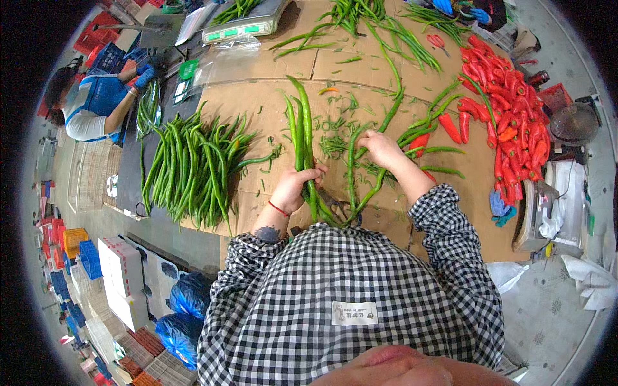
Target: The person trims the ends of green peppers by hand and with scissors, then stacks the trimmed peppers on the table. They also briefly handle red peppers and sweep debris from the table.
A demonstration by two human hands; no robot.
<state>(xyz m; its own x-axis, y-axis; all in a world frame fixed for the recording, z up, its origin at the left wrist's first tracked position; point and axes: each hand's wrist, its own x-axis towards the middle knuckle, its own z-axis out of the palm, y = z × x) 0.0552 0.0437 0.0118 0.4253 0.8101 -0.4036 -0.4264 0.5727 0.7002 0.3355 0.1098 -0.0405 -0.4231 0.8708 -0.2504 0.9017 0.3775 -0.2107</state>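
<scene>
My left hand is closed around a small bunch of long green chili peppers, their tips pointing away from me. To the right, my right hand has its fingers pinched at a long, curved green chili pepper; the fingertips are partly hidden. Dark scissors lie near my apron, partly covered by peppers. Under and beyond my hands are scattered green stem trimmings. More loose green chili peppers lie beside my right wrist.
A large pile of green chili peppers lies left on the cardboard-covered table. Red peppers are heaped at right, near red scissors. A weighing scale stands at the back. A gloved co-worker handles bagged peppers at left.
</scene>
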